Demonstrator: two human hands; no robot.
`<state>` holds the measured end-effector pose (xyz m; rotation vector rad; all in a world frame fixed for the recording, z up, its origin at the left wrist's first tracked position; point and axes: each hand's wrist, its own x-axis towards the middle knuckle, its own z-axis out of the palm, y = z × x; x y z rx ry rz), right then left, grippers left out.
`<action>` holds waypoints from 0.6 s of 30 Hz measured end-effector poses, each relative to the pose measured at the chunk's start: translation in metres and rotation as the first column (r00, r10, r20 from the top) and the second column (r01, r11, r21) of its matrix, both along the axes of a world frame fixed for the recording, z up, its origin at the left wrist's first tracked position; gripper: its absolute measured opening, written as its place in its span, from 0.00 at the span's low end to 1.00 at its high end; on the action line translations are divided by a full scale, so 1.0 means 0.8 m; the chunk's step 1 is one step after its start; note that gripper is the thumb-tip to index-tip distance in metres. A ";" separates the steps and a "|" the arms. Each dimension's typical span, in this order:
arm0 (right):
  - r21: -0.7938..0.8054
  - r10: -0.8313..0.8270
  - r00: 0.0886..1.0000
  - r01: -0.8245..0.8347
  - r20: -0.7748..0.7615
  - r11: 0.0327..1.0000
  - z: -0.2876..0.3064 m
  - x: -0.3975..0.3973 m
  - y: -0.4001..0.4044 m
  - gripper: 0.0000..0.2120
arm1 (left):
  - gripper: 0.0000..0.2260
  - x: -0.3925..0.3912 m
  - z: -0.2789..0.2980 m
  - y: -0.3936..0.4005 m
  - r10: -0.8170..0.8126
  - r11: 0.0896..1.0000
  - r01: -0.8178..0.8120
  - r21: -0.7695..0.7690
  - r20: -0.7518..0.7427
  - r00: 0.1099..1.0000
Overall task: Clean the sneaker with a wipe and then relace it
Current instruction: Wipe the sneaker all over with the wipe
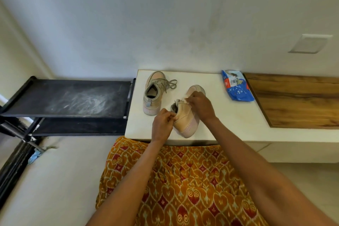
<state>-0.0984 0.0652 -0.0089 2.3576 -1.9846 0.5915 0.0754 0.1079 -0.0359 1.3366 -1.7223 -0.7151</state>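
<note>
White surface (229, 115) holds the sneaker (185, 113), toe pointing away; left hand (162, 124) pinches its heel, right hand (200, 105) presses a wipe (184, 97) near its tongue.

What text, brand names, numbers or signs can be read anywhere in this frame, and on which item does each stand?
Blue wipes packet: it carries a red label strip with white print and a pictured panel, but the print is too small and blurred to read.
Two sneakers: no readable brand or lettering shows.
Wall plate: blank, no markings visible.
Nothing else in view bears text.
</note>
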 end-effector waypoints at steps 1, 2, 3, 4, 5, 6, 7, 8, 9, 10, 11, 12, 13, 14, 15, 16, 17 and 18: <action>0.043 -0.079 0.997 0.078 0.016 0.996 0.002 -0.003 -0.006 0.11 | 0.05 -0.002 0.002 0.001 -0.003 1.000 0.003 -0.004 0.009 1.000; 0.064 -0.136 0.990 0.132 0.048 0.989 0.004 -0.002 -0.009 0.12 | 0.05 -0.004 0.003 0.002 0.000 1.000 0.000 -0.010 0.017 1.000; 0.077 -0.167 0.982 0.161 0.091 0.984 0.007 0.005 -0.008 0.12 | 0.05 -0.004 0.003 0.002 0.006 1.000 -0.005 -0.017 0.026 1.000; 0.072 -0.172 0.976 0.163 0.132 0.984 0.010 0.013 -0.003 0.13 | 0.05 -0.005 0.001 0.002 0.008 1.000 -0.007 -0.023 0.034 0.999; 0.060 -0.149 0.976 0.141 0.160 0.988 0.011 0.022 0.006 0.12 | 0.06 -0.005 0.000 0.002 0.005 1.000 -0.004 -0.025 0.039 0.999; 0.033 -0.105 0.979 0.101 0.177 0.994 0.010 0.029 0.016 0.12 | 0.06 -0.004 0.000 0.002 0.001 1.000 0.000 -0.026 0.045 0.999; 0.012 -0.062 0.980 0.061 0.187 0.998 0.008 0.033 0.027 0.12 | 0.06 -0.004 0.000 0.002 0.001 1.000 0.001 -0.028 0.051 0.999; -0.008 -0.024 0.980 0.026 0.197 1.000 0.007 0.036 0.039 0.12 | 0.05 -0.004 0.000 0.002 0.003 0.999 -0.001 -0.033 0.056 0.998; -0.021 0.015 0.978 -0.011 0.209 1.000 0.005 0.037 0.052 0.13 | 0.05 -0.004 0.000 0.002 0.010 0.999 -0.008 -0.035 0.056 0.998; -0.038 0.075 0.975 -0.069 0.208 0.997 0.003 0.037 0.065 0.13 | 0.05 -0.004 0.000 0.002 0.019 0.999 -0.017 -0.034 0.052 0.998; -0.036 0.145 0.973 -0.141 0.182 0.989 0.000 0.035 0.076 0.14 | 0.05 -0.004 -0.001 0.003 0.028 0.999 -0.026 -0.028 0.043 0.999; -0.026 0.220 0.967 -0.218 0.129 0.976 -0.003 0.031 0.084 0.15 | 0.05 -0.004 -0.001 0.003 0.032 0.999 -0.032 -0.022 0.031 0.999; 0.001 0.275 0.959 -0.276 0.072 0.961 -0.005 0.025 0.088 0.15 | 0.06 -0.003 -0.002 0.003 0.036 0.999 -0.035 -0.015 0.016 0.999; 0.013 0.304 0.952 -0.304 0.020 0.952 -0.007 0.017 0.085 0.15 | 0.05 -0.001 -0.002 0.003 0.039 0.999 -0.039 -0.009 0.003 0.999; 0.018 0.300 0.954 -0.300 -0.017 0.954 -0.007 0.009 0.079 0.14 | 0.05 0.000 -0.002 0.002 0.042 0.999 -0.042 -0.001 -0.008 0.999; 0.007 0.265 0.964 -0.265 -0.028 0.964 -0.005 0.003 0.071 0.13 | 0.05 0.000 -0.002 0.002 0.045 0.999 -0.044 0.009 -0.014 0.999; -0.005 0.190 0.982 -0.190 -0.003 0.982 -0.002 0.000 0.063 0.11 | 0.05 -0.001 -0.001 0.001 0.044 0.999 -0.043 0.018 -0.016 0.999; -0.023 0.089 0.995 -0.088 0.042 0.996 0.002 0.000 0.053 0.10 | 0.06 -0.002 -0.001 0.001 0.041 0.999 -0.041 0.023 -0.018 0.999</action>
